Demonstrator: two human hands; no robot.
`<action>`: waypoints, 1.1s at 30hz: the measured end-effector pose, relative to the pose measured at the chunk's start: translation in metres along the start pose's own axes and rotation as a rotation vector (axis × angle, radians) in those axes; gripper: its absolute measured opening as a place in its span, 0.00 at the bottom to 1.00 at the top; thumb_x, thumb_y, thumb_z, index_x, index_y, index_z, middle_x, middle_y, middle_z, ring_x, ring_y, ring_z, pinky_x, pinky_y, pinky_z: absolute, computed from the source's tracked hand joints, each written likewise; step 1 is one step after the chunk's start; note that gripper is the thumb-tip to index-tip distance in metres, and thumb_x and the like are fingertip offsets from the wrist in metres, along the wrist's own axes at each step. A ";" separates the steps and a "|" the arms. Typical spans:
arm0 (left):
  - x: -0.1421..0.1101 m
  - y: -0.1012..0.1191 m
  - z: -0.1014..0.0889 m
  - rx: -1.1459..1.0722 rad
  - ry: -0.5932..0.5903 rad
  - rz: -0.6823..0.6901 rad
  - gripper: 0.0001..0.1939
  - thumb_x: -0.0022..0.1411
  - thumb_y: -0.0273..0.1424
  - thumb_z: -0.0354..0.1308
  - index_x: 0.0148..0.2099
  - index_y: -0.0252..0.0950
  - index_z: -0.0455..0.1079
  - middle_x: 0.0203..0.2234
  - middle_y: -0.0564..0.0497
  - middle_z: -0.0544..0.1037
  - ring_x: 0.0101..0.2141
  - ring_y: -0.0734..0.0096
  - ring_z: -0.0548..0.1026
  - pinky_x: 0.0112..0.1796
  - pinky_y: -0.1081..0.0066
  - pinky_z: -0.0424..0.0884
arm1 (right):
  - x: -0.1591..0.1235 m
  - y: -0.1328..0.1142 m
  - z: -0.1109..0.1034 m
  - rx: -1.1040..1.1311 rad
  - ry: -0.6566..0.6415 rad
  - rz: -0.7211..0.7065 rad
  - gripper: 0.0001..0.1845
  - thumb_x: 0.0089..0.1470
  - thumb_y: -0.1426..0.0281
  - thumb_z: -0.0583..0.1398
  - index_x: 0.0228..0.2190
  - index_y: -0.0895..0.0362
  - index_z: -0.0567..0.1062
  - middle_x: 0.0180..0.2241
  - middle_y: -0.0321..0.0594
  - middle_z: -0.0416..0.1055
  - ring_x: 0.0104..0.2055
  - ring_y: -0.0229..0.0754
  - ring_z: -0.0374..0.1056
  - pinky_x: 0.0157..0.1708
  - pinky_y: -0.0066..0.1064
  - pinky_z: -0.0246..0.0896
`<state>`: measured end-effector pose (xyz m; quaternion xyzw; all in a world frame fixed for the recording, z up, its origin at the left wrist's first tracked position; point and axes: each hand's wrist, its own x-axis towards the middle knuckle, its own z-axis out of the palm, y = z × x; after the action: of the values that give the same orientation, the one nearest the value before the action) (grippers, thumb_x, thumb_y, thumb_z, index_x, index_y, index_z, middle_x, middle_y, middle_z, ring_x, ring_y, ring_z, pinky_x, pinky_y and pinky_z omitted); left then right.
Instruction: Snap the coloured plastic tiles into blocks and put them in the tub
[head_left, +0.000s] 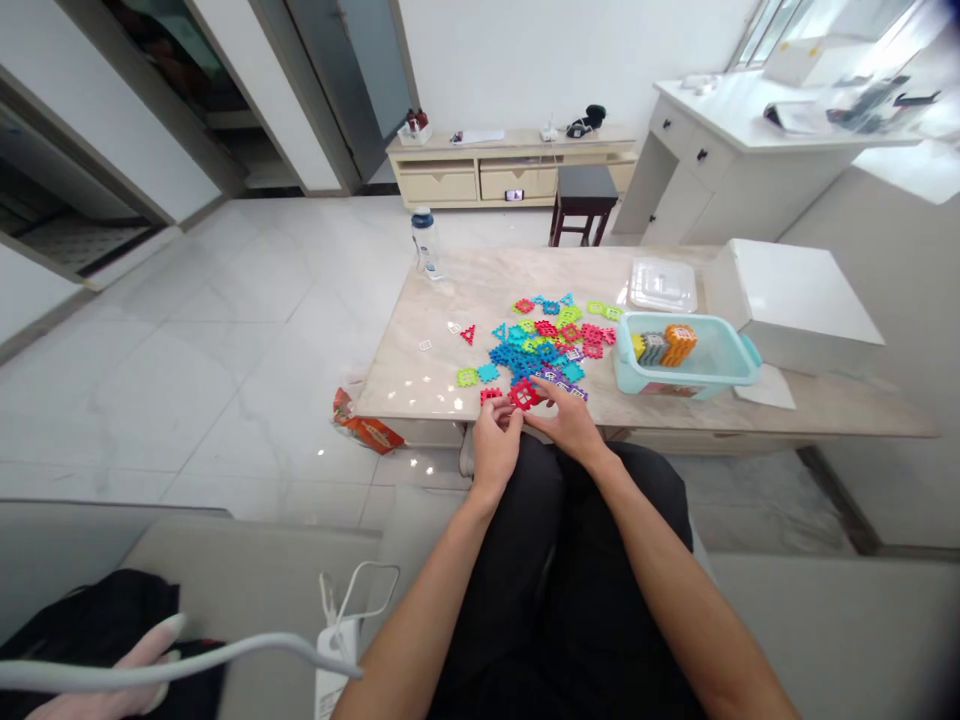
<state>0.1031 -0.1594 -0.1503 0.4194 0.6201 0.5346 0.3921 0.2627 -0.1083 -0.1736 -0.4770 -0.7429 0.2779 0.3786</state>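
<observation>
Between my two hands, at the table's front edge, is a red square interlocking plastic tile (524, 394) with a windowed middle. My left hand (498, 430) pinches its left side, and my right hand (564, 418) has fingers closed on its right side. Another red tile (490, 396) lies just beyond my left fingertips. Past my hands spreads a loose pile of blue tiles (517, 358), mixed with green, red, pink and purple ones. A lime green tile (466, 377) and a light blue tile (488, 372) rest left of the pile.
Right of the pile stands a light blue bin (675, 385) holding stacked orange tiles (679, 345), with grey and yellow ones. A clear plastic lid (663, 285) and a white box (806, 295) are behind it. A water bottle (426, 245) stands at the table's far left corner.
</observation>
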 end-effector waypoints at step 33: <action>0.003 0.013 0.046 0.049 -0.024 -0.020 0.17 0.62 0.41 0.66 0.48 0.36 0.72 0.36 0.47 0.82 0.38 0.60 0.83 0.45 0.61 0.80 | -0.011 0.018 -0.037 0.219 -0.084 -0.142 0.26 0.60 0.68 0.72 0.59 0.52 0.80 0.54 0.47 0.81 0.57 0.51 0.76 0.61 0.45 0.71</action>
<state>0.1467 -0.1405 -0.1433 0.4290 0.6323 0.5104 0.3945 0.3052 -0.1097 -0.1696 -0.3671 -0.7551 0.3495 0.4158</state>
